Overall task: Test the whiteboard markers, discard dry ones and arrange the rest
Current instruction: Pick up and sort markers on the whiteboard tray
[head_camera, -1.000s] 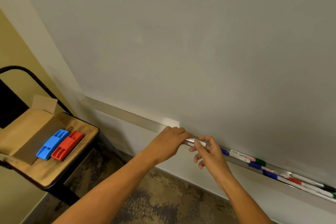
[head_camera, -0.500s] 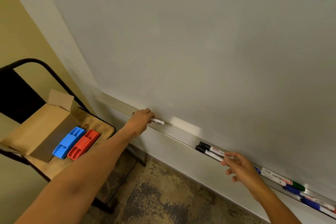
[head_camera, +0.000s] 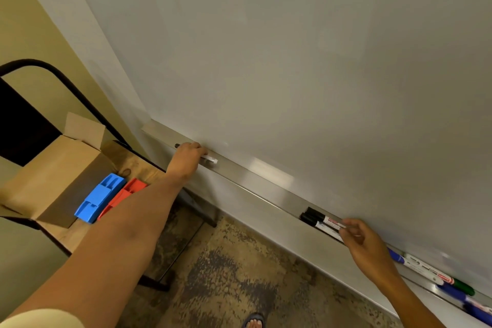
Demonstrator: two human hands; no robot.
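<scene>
My left hand (head_camera: 186, 161) rests on the metal marker tray (head_camera: 255, 184) near its left end, closed around a black marker (head_camera: 210, 159) whose black cap pokes out on the left and white barrel on the right. My right hand (head_camera: 363, 243) hovers over the tray's middle, fingertips touching two black-capped markers (head_camera: 319, 220) that lie side by side. Further right, blue, green and other markers (head_camera: 436, 278) lie in the tray. The whiteboard (head_camera: 292, 61) above is blank.
A wooden chair seat (head_camera: 133, 168) at the left holds an open cardboard box (head_camera: 53, 178), a blue eraser (head_camera: 99, 197) and a red eraser (head_camera: 125, 193). Patterned carpet (head_camera: 234, 274) lies below, with my sandalled foot (head_camera: 254, 323) at the bottom edge.
My hands have parted: the left carried the black marker far left along the tray, the right slid right onto the two black markers. The view has shifted left.
</scene>
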